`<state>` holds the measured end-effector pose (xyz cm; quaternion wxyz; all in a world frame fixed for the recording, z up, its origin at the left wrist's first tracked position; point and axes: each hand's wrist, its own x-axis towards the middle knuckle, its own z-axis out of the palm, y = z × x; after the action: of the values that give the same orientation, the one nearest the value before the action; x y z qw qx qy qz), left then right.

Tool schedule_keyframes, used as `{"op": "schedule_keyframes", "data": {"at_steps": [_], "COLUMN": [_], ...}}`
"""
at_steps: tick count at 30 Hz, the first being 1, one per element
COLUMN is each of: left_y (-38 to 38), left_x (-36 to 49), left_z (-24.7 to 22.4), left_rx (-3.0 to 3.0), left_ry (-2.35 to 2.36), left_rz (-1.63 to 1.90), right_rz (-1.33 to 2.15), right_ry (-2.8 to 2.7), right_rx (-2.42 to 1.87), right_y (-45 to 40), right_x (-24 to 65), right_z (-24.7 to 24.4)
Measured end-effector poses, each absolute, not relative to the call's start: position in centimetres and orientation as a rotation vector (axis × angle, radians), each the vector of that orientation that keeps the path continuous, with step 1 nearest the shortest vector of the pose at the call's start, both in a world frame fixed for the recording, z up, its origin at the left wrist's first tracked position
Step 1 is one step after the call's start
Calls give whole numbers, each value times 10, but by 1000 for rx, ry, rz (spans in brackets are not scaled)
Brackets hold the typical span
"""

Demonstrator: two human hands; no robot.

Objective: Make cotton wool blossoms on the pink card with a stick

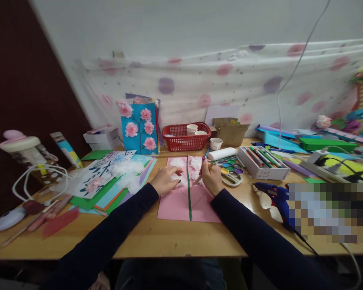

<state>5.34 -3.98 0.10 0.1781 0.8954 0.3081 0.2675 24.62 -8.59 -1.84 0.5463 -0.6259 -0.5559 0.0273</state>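
A sheet of pink paper (173, 208) lies on the table before me, with a dark green strip (190, 201) running down its middle. White, fluffy cotton-like tufts (178, 162) cover parts of its upper half on both sides of the strip. My left hand (167, 180) rests over the paper's left side, fingers stretched toward the strip and touching the white tufts. On the right, my right hand (211, 177) is closed around a thin stick-like tool (196, 181), its tip slanting down toward the strip. Fine curved lines show on the lower pink area.
Cotton (125, 173) and coloured papers (109, 201) lie left. Behind stand a blue flower picture (140, 129), a red basket (186, 143) and a paper cup (216, 143). To the right are scissors (231, 177), a marker box (264, 173) and a blue glue gun (275, 195) with its cord.
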Motion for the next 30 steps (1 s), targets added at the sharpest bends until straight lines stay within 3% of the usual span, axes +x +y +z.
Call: {"op": "schedule_keyframes", "data": {"at_steps": [6,11,22,30], "left_y": [5,42,50,50], "left_x": [-23,-72,-63,-64], "left_z": [39,37,2,-3], "left_rx": [2544,2502,2565,2574], "left_ry": [1379,1425,1458,1531], "left_rz": [1029,658,449,549], "right_rz": [-9,-28,-89,-88], "right_ry": [-1522,-1556,-1666,-1687], "right_rx": [-1537,-1580,-1565,-1573], "right_y": [-85,-84,-89,-88], "right_x": [250,251,244,245], "right_z": [-15,-14,-15,-15]}}
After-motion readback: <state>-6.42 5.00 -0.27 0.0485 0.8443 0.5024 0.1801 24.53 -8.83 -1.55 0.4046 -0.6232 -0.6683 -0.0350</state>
